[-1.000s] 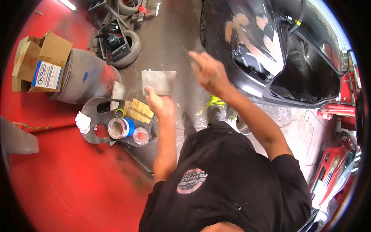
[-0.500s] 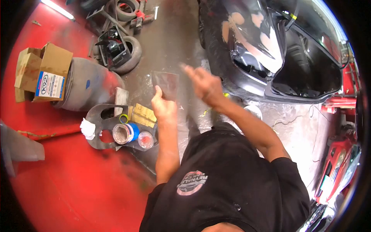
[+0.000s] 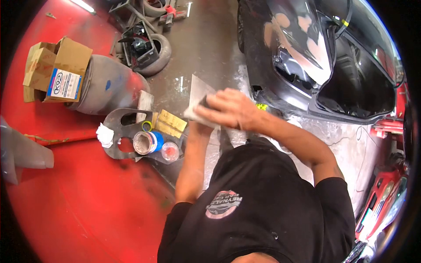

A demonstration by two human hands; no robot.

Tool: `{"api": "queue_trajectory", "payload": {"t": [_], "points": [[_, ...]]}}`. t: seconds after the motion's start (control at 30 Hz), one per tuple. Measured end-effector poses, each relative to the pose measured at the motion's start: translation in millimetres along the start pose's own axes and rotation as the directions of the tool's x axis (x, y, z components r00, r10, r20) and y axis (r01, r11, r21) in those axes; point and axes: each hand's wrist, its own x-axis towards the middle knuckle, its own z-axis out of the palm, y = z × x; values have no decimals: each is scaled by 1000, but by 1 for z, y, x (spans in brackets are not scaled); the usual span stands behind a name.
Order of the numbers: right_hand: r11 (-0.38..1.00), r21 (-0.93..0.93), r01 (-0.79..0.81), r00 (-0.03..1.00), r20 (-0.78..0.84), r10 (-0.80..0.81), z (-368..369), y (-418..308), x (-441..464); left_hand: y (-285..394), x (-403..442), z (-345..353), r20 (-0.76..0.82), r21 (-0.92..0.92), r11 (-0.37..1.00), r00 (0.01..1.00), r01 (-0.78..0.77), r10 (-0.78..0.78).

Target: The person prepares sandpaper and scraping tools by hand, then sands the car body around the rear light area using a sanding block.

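A thin flat mixing plate (image 3: pixel 197 89) is tilted in front of my chest, held from below by my left hand (image 3: pixel 199 129), whose fingers are mostly hidden behind the plate and my other hand. My right hand (image 3: pixel 232 108) lies across the plate's face, fingers closed around a small dark flat piece (image 3: pixel 203 102) that looks like a spreader. To the left, an open blue can (image 3: pixel 156 142) with pale residue stands beside a round lid (image 3: pixel 170 151) with a red patch in it.
A dark curved panel (image 3: pixel 115 148) bears the can, a green tape roll (image 3: pixel 147 126), yellowish blocks (image 3: pixel 171 123) and a crumpled white cloth (image 3: pixel 105 135). Behind are a cardboard box (image 3: pixel 73 57) on a grey drum (image 3: pixel 114 85) and a tire (image 3: pixel 163 57). A black car (image 3: pixel 258 74) with sanded patches stands right.
My right hand has come down onto the plate from a spot apart to its right. The plate has tilted, and my left hand is now largely covered. The view has shifted slightly.
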Motion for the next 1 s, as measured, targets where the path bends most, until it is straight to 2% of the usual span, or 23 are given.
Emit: {"api": "queue_trajectory", "payload": {"t": [0.03, 0.07, 0.13, 0.17, 0.2, 0.27, 0.3, 0.33, 0.37, 0.4, 0.47, 0.5, 0.57, 0.6, 0.63, 0.67, 0.7, 0.8, 0.87, 1.0], "points": [[999, -6, -42, 999, -28, 41, 4, 12, 2, 3, 4, -12, 83, -293, 944, 987, 155, -137], [995, -19, -98, 995, 20, 98, 2, 18, 4, 1, 4, -18, 131, -352, 916, 979, 195, -158], [994, 14, -110, 994, 15, 109, -1, 13, 8, 8, 4, -14, 228, -454, 844, 953, 286, -200], [999, -1, -34, 999, -29, 34, 3, 1, 6, 7, -12, 1, -20, -192, 965, 983, 177, -184], [999, -21, 43, 996, -71, -45, 6, -13, 3, 7, -19, 12, -249, 108, 987, 965, 117, -87], [1000, -2, -6, 1000, -11, 5, 5, -19, 5, -3, -14, -1, -209, 93, 993, 977, 68, -47], [999, 5, -45, 999, 16, 45, 6, -12, 7, -20, -10, -27, -105, 74, 997, 994, 13, -5], [996, 6, -88, 995, 40, 87, 8, -3, 9, -13, -7, -24, -121, -95, 988, 983, 125, -136], [994, -45, -102, 995, -19, 102, 12, 8, 13, -7, -4, -21, -135, -277, 935, 954, 222, -267], [988, -59, -143, 990, 6, 143, 10, 21, 16, -1, 0, -18, -146, -446, 846, 909, 292, -391], [974, -63, -219, 975, 33, 221, 2, 44, 16, 21, 6, 25, -379, -327, 891, 820, 314, -428], [937, 40, -346, 938, 20, 345, -2, 55, 16, 23, 10, 24, -401, -198, 943, 856, 268, -327], [777, 252, -576, 811, 58, 583, -7, 65, 9, 26, 5, 13, -421, 50, 985, 898, 167, -131], [568, 514, -643, 708, 117, 697, -6, 76, -2, 24, 8, -1, -449, 7, 997, 891, 79, -67], [290, 719, -632, 597, 213, 773, 1, 87, -20, 21, 12, -20, -477, -31, 1000, 879, -7, -9], [-26, 840, -542, 489, 341, 803, 6, 93, -31, 24, 12, -25, -476, -73, 996, 880, -48, 7], [-177, 905, -386, 458, 355, 815, 6, 90, -33, 27, 13, -29, -474, -116, 989, 880, -88, 23], [-181, 944, -276, 441, 291, 849, 5, 80, -32, 43, 11, -10, -385, -282, 956, 922, -75, -41], [-87, 953, -290, 408, 205, 890, 2, 68, -23, 37, 14, 7, -335, -408, 911, 938, -59, -89], [84, 946, -314, 347, 32, 937, 10, 44, -14, 13, 31, 32, -488, -414, 908, 858, -65, -161]]}}
